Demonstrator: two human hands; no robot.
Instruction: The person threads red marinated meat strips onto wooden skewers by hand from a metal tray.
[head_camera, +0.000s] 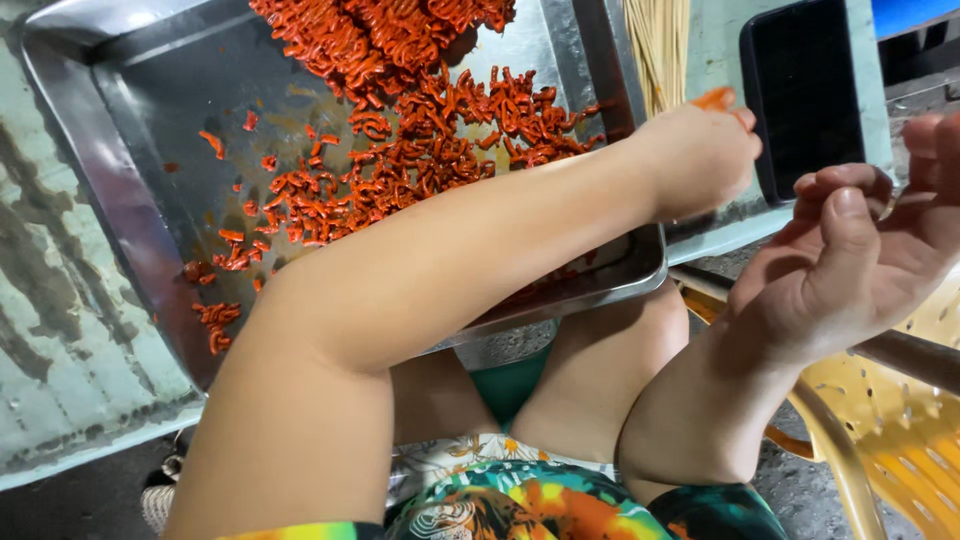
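Setting: worn pale-green desk (60, 330) with streaked, scuffed paint, seen from above; dark ground shows below its edge.
Tray: large steel tray (130, 190) sits on the desk with its near corner hanging over the person's lap, which brings the contents within easy reach of both hands.
Contents: red-orange marinated pieces (420, 150), short and curled, heaped at the far side and thinning to scattered bits toward the near-left, as if the pile is worked from the close edge.
Left hand (700, 160): reaches across the tray's right rim, fingers closed together on one red piece (716, 98), lifted clear of the tray.
Right hand (850, 260): held off the tray at the right, palm turned up, fingers curled loosely inward; whether they pinch anything thin I cannot tell.
Skewers: bundle of pale bamboo sticks (658, 45) lies just beyond the tray, close to both hands.
Phone: dark phone (805, 95) rests on the desk at the far right, apart from the oily tray.
Seat: yellow perforated plastic chair (890, 420) beside the person's knee.
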